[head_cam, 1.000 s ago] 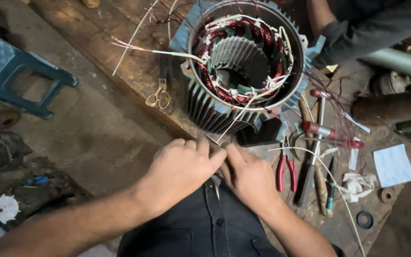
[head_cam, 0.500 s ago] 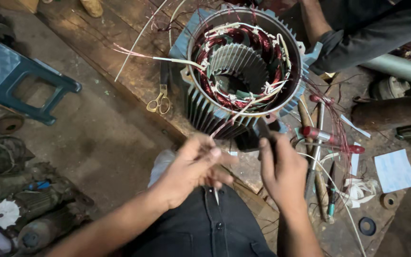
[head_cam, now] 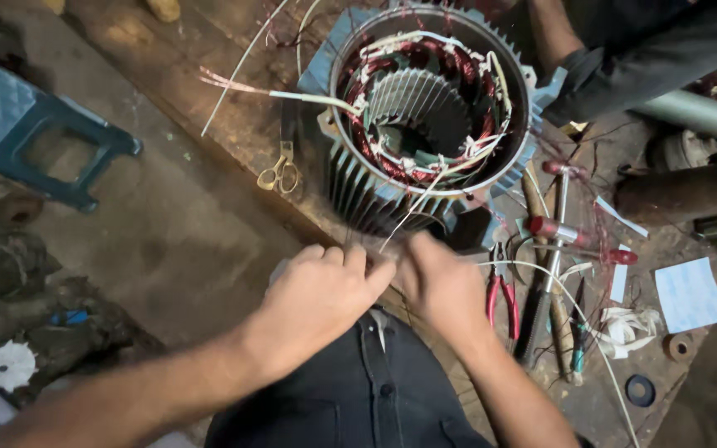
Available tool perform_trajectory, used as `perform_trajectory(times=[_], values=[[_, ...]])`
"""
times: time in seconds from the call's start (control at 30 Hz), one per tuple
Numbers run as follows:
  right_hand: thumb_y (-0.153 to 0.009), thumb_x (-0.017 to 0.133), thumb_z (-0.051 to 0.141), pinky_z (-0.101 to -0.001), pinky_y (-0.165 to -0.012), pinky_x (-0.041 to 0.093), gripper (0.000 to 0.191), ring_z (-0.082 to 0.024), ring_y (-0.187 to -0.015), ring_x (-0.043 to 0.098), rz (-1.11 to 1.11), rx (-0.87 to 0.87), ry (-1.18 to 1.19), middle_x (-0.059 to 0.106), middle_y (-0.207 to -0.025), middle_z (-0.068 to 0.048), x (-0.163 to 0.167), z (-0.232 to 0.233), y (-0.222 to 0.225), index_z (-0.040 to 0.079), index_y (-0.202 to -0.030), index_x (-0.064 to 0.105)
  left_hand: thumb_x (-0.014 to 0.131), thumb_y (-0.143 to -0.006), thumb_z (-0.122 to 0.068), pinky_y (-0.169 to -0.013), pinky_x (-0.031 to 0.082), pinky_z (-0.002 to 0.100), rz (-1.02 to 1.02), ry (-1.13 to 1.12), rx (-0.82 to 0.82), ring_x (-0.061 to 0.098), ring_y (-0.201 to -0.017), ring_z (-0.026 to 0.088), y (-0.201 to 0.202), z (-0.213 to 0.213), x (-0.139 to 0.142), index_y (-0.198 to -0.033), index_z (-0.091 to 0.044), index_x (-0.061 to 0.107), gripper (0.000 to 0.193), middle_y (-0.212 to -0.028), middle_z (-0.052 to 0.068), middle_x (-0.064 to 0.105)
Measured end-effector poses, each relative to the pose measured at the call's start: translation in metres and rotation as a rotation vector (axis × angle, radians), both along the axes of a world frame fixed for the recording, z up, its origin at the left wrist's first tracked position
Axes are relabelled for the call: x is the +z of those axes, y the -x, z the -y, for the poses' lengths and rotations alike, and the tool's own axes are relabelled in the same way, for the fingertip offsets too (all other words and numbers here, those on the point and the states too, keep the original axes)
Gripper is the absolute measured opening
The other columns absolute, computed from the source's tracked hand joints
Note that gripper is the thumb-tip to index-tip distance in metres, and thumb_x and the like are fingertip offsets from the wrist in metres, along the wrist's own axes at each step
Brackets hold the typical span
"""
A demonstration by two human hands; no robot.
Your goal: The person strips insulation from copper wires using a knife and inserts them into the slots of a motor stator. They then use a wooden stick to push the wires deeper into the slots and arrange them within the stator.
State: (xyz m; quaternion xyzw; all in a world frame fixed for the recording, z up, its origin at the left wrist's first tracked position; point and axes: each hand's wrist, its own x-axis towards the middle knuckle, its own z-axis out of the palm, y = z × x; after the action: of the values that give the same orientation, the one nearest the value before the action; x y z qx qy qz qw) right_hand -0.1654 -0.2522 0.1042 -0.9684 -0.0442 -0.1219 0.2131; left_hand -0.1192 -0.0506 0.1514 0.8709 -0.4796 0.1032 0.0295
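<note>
Compared with half a second before, both hands sit lower and closer together, the right hand having dropped from beside the motor housing to meet the left. The left hand (head_cam: 319, 292) is curled, its fingers pressed together near the edge of the wooden bench (head_cam: 209, 108). The right hand (head_cam: 443, 282) is motion-blurred; whether it pinches anything cannot be told. A thin white wire (head_cam: 408, 217) runs from between the hands up to the motor stator (head_cam: 429, 108), which stands upright on the bench with copper windings exposed inside its finned grey housing. Yellow-handled scissors (head_cam: 280, 172) lie just left of the stator. Red-handled pliers (head_cam: 501, 299) and a screwdriver (head_cam: 545, 286) lie right of the right hand. Another person's sleeve (head_cam: 649, 58) reaches in at upper right.
</note>
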Motion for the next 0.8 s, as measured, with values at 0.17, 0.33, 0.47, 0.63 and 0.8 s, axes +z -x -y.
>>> perform_trajectory(times=[0.17,0.33,0.47,0.63,0.8], values=[[-0.088,0.070,0.019,-0.0486,-0.060,0.052,0.019,-0.040,-0.069,0.067,-0.003,0.088,-0.122,0.065,-0.077,-0.018,-0.002,-0.013,0.002,0.006,-0.094,0.058,0.060,-0.089,-0.021,-0.063,0.053,0.037,-0.191,0.064,0.096,0.069,-0.066,0.024,-0.002,0.005,-0.018,-0.110,-0.010,0.063,0.024,-0.079,0.006,0.069],[-0.095,0.067,0.016,-0.0439,-0.056,0.053,0.014,-0.035,-0.066,0.070,-0.061,-0.141,-0.249,0.068,-0.075,-0.016,0.012,0.017,0.012,0.006,-0.105,0.065,0.052,-0.102,-0.021,-0.050,0.055,0.031,-1.657,0.620,0.370,0.069,-0.055,0.018,-0.016,0.016,-0.021,-0.108,-0.012,0.061,0.013,-0.080,0.015,0.075],[-0.103,0.064,0.015,-0.0394,-0.058,0.053,0.013,-0.030,-0.064,0.069,0.165,-0.325,-0.163,0.068,-0.078,-0.013,0.029,0.021,0.013,0.005,-0.112,0.064,0.055,-0.099,-0.019,-0.046,0.054,0.029,-1.594,0.809,0.400,0.069,-0.051,0.017,-0.016,0.010,-0.001,-0.105,-0.012,0.054,0.009,-0.092,0.007,0.081],[-0.089,0.072,0.021,-0.0435,-0.057,0.051,0.027,-0.033,-0.071,0.069,0.102,0.025,0.050,0.067,-0.082,-0.013,0.024,-0.008,0.001,0.006,-0.108,0.061,0.059,-0.087,-0.020,-0.041,0.050,0.034,-0.193,0.119,0.002,0.067,-0.048,0.022,-0.011,0.002,0.020,-0.107,-0.020,0.065,0.021,-0.077,0.009,0.067],[-0.083,0.071,0.018,-0.0474,-0.056,0.050,0.031,-0.038,-0.070,0.067,0.041,-0.007,0.002,0.068,-0.087,-0.017,0.007,-0.004,0.003,0.005,-0.108,0.060,0.059,-0.085,-0.020,-0.043,0.051,0.033,-0.048,0.014,0.026,0.066,-0.047,0.019,-0.002,0.004,0.013,-0.099,-0.020,0.064,0.014,-0.073,0.007,0.063]])
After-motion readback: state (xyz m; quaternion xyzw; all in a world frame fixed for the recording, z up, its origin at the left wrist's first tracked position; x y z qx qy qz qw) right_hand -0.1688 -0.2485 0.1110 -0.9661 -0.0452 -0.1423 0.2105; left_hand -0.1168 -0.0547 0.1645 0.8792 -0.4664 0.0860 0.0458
